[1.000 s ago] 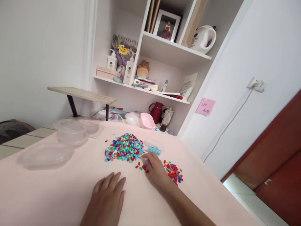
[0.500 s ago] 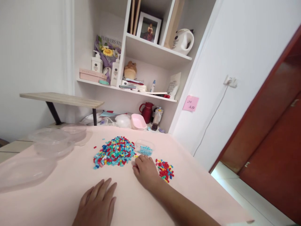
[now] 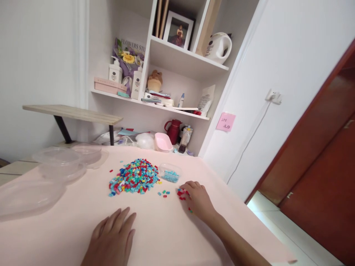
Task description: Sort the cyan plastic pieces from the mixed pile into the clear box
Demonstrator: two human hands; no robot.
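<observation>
My left hand lies flat on the pink tabletop, fingers stretched out and holding nothing. Over a small pile of tiny plastic building bricks, mostly red, rests my right hand. Its fingers bend down around the bricks and its fingertips are partly hidden; I see no brick lifted in it. Left of that hand lie several loose bricks. A large mixed-colour heap of bricks sits farther left. Behind my right hand, a clear plastic box contains light blue bricks.
Clear plastic containers stand along the table's left side. At the back are a pink basin, a red jug and a bottle. A wooden stand rises at the back left, below the wall shelves.
My right hand has moved right, from beside the large heap onto the small pile, now covering most of it. Several loose bricks show where it was. My left hand has barely moved.
</observation>
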